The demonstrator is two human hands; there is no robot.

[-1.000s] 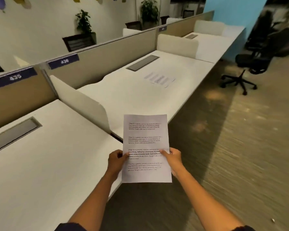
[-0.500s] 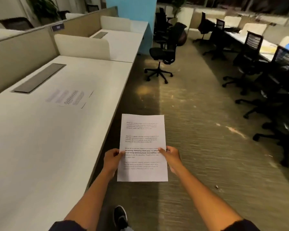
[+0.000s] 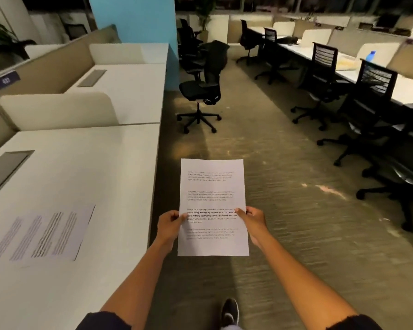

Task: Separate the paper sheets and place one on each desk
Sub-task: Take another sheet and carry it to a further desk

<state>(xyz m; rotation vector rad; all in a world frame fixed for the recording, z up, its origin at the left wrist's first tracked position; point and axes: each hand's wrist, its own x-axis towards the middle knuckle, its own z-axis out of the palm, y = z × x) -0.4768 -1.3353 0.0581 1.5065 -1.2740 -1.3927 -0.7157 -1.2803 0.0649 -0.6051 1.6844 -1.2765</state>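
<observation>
Head view. Printed sheets are held upright over the carpeted aisle, just right of the near bench, not touching it. Left hand pinches the left edge, thumb on the printed face, fingers hidden behind; right hand pinches the right edge likewise. How many sheets are held cannot be told. One sheet lies flat on the near bench, towards its front. A low divider separates this bench from the next bench. A black chair stands in the aisle ahead, near the next bench's corner. More chairs line the right-hand benches. A shoe shows below.
</observation>
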